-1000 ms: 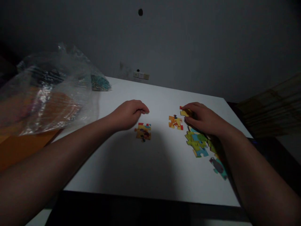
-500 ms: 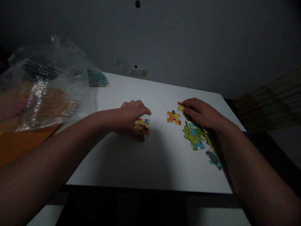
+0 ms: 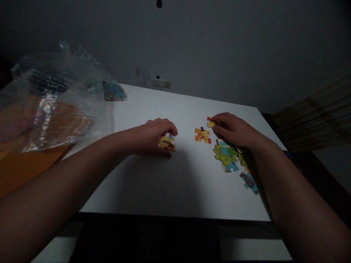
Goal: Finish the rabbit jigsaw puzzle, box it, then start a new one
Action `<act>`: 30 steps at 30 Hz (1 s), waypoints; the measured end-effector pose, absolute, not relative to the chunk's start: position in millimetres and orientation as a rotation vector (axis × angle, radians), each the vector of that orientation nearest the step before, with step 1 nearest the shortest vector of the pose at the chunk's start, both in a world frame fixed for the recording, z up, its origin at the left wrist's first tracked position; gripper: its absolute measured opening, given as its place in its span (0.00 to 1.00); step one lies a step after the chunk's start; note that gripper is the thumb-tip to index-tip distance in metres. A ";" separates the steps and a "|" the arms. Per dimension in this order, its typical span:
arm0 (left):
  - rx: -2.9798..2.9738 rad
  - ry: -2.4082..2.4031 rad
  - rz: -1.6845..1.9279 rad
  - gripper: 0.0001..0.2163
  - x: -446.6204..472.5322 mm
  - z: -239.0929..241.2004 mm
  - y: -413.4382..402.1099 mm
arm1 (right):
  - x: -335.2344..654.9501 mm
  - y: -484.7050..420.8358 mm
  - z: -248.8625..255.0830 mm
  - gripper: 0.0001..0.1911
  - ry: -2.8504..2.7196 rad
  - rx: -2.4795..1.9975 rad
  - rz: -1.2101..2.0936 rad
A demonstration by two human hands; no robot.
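My left hand point(image 3: 155, 136) rests on the white table point(image 3: 153, 190), its thumb and fingers curled around a yellow jigsaw puzzle piece point(image 3: 168, 143) with red, blue and brown print. The palm hides part of that piece. My right hand point(image 3: 233, 128) has its fingertips closed on a yellow and red puzzle piece point(image 3: 210, 123), partly covered by the fingers. Between the hands lies a puzzle piece with a giraffe print point(image 3: 202, 135), touched by neither hand. Below my right hand is a loose heap of green and blue puzzle pieces point(image 3: 226, 155), partly hidden by the wrist.
A grey and teal puzzle piece point(image 3: 249, 182) lies by my right forearm. A clear plastic bag point(image 3: 57, 106) covers the table's left side, above an orange sheet point(image 3: 24, 170). At the back left sits a teal patterned packet point(image 3: 113, 91). Wall sockets point(image 3: 161, 83) are behind the table.
My left hand has drawn its fingers in closer around its puzzle piece, which has shifted slightly away from me. My right hand has barely moved.
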State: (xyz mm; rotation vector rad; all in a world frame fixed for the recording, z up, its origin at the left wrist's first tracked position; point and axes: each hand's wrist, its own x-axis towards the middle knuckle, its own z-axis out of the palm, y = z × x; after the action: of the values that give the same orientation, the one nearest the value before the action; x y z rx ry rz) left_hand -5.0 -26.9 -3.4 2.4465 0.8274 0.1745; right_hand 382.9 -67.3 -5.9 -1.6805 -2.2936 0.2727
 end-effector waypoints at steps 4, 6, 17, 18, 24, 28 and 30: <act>2.427 0.782 0.218 0.26 -3.5 -2.1 -26.2 | 384.9 -66.8 -8.0 0.22 -2.303 -1.649 0.249; 2.437 0.780 0.249 0.23 -2.0 -2.4 -25.9 | 385.0 -65.2 -12.6 0.21 -2.315 -1.615 0.213; 2.459 0.576 0.360 0.26 4.9 -20.3 -34.2 | 381.9 -99.8 61.4 0.18 -2.087 -1.602 -0.416; 2.455 0.552 0.387 0.25 6.1 -20.8 -36.5 | 378.5 -107.5 72.9 0.18 -2.064 -1.571 -0.403; 2.476 0.453 0.747 0.18 23.2 -14.1 -55.1 | 311.6 -146.9 62.0 0.21 -2.151 -1.550 0.205; 2.501 0.433 0.874 0.08 28.4 -21.0 -65.7 | 262.9 -168.2 22.5 0.17 -2.277 -1.445 0.589; 2.564 0.476 0.733 0.07 25.5 -29.5 -70.4 | 250.8 -181.9 11.3 0.14 -2.302 -1.495 0.532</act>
State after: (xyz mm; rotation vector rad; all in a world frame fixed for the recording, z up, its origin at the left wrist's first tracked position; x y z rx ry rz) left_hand 25.5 -70.4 -29.5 2.5644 0.4758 0.7325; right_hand 250.8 -181.9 11.3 -1.4951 -2.3023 0.5320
